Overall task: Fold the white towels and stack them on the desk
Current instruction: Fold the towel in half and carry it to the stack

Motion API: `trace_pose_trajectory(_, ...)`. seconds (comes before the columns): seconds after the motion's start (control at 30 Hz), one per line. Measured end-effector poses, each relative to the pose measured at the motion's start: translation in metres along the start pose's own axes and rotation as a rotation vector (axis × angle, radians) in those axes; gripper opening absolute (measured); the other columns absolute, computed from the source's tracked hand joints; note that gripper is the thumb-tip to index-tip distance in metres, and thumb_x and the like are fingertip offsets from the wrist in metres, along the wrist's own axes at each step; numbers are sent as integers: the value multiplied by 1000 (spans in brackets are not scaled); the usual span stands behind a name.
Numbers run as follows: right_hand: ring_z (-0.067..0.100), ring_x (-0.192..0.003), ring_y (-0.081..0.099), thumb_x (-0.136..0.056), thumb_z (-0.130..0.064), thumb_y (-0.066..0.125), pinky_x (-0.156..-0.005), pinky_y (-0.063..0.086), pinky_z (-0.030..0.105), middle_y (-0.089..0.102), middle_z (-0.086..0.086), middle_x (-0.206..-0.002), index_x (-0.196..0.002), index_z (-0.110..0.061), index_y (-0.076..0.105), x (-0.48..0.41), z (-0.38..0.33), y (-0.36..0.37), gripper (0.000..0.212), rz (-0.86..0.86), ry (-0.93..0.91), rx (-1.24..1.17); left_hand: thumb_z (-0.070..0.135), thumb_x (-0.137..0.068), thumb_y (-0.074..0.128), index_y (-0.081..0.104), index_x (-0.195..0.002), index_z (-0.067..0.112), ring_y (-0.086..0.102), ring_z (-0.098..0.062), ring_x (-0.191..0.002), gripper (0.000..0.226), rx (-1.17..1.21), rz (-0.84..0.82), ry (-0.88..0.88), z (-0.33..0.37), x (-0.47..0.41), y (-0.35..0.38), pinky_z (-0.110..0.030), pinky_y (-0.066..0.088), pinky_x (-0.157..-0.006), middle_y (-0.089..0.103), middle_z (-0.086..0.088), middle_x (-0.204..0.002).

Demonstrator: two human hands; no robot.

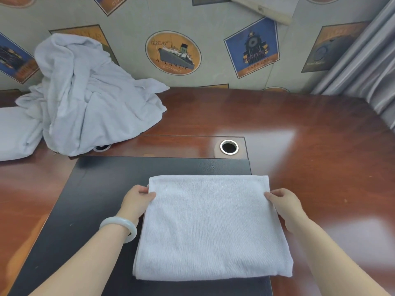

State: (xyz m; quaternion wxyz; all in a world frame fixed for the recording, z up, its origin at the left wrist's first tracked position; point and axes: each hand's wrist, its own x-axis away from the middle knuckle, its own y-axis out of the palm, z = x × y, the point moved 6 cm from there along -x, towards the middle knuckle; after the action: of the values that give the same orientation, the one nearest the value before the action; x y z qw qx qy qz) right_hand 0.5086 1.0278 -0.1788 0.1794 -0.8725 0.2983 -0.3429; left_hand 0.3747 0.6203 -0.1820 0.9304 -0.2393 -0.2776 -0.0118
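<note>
A folded white towel (pixel 211 227) lies flat on the black desk pad (pixel 92 201) in front of me. My left hand (pixel 137 199) pinches its left edge near the far corner, thumb on top. On the opposite side my right hand (pixel 285 205) grips the right edge the same way. A heap of crumpled white towels (pixel 85 97) sits at the back left of the wooden desk (pixel 299 129). Beside the heap, at the far left edge, lies a flat folded white towel (pixel 15 133).
A round metal cable hole (pixel 229 147) sits just behind the pad, and a second one peeks out under the heap. Patterned wall covering rises behind the desk. Grey curtains (pixel 367 67) hang at the right. A pale bangle is on my left wrist.
</note>
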Motion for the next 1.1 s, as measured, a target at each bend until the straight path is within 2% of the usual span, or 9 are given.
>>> trace_pose_trajectory(0.07,16,-78,52,-91,-20,68,-64,38,32,61,1,-91,-95,-8,64,5,3,0,13,6,-6,-36,12,-93,64,60,-110,8,63,-21,-94,18,56,-2,7,-2,5,-1,-36,49,-83,66,-6,-106)
trace_pose_trajectory(0.27,22,-83,60,-91,-29,68,-70,45,33,66,6,-94,-92,-11,65,4,-1,2,19,-85,67,-118,22,-93,65,59,-101,14,65,-24,-94,13,44,-28,3,5,9,-1,-44,53,-90,66,-4,-101)
trace_pose_trajectory(0.43,22,-69,57,-91,-23,68,-61,41,29,66,9,-84,-99,-5,65,13,-4,-2,20,-147,55,-116,26,-96,61,63,-96,4,56,-24,-74,22,-28,-53,-12,6,14,-9,-34,42,-68,65,-13,-89)
trace_pose_trajectory(0.6,31,-80,70,-87,-18,73,-69,51,38,75,11,-84,-94,-8,68,51,24,-31,13,-198,36,-17,15,-95,62,63,-89,-5,53,-22,-68,21,-17,-117,-19,-14,58,-27,-31,36,-59,63,-16,-77)
trace_pose_trajectory(0.73,29,-83,71,-87,-22,72,-80,57,45,75,9,-87,-96,-7,68,78,72,-20,17,-205,137,-21,18,-92,65,66,-90,11,68,-28,-84,7,-134,-116,-47,-56,86,-18,-44,53,-81,72,-8,-92)
trace_pose_trajectory(0.83,23,-73,61,-98,-29,57,-66,48,38,69,5,-80,-92,-9,68,89,77,-20,24,-137,167,-158,31,-98,54,65,-94,26,65,-20,-92,13,-108,-35,-17,-61,100,-14,-44,51,-84,67,5,-99)
trace_pose_trajectory(0.9,23,-68,52,-100,-20,53,-63,42,35,66,8,-74,-93,-7,69,92,77,-24,22,-138,175,-154,23,-100,44,65,-94,29,64,-20,-89,23,-77,-2,-58,-63,109,-16,-41,50,-80,69,7,-94)
trace_pose_trajectory(1.0,25,-69,49,-96,-9,58,-59,41,32,60,14,-74,-99,-1,69,99,78,-24,14,-275,219,-116,10,-92,50,67,-92,22,64,-24,-74,20,-94,-38,-155,-77,115,-23,-42,52,-73,71,-1,-81)
trace_pose_trajectory(1.1,25,-71,48,-96,-13,60,-53,44,27,56,17,-83,-105,0,68,105,75,-25,18,-396,272,-159,7,-86,59,67,-98,11,58,-24,-65,15,-12,-148,-251,-90,118,-24,-38,53,-65,70,-17,-76)
